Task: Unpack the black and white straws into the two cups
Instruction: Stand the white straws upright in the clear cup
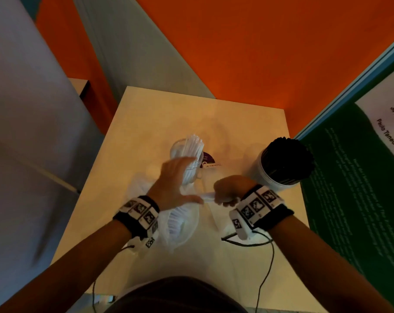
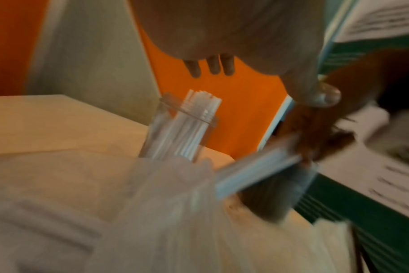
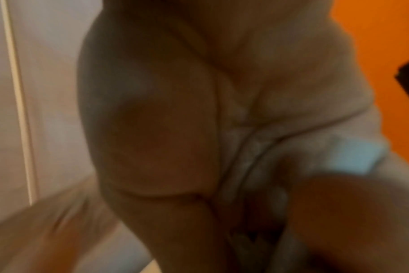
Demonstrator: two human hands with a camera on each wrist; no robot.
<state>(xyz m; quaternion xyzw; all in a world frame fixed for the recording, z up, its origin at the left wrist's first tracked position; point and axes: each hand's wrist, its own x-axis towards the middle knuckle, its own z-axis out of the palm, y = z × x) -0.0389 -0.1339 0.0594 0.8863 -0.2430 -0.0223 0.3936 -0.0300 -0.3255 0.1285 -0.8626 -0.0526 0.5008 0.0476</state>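
Right hand (image 1: 228, 190) gripping white straws (image 2: 257, 171) mid-table

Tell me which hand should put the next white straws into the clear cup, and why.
Right. The right hand already grips a bunch of white straws pulled from the plastic bag, close beside the clear cup. The left hand is spread open and holds no straws.

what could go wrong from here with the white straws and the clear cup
1. The right hand grips a bunch of white straws near one end, so some may slip out or fan apart on the way to the cup.
2. The clear cup already holds straws leaning to one side, and the open left hand hovers close over it; a bump could tip it.
3. The plastic bag lies crumpled at the cup's base and could drag it.
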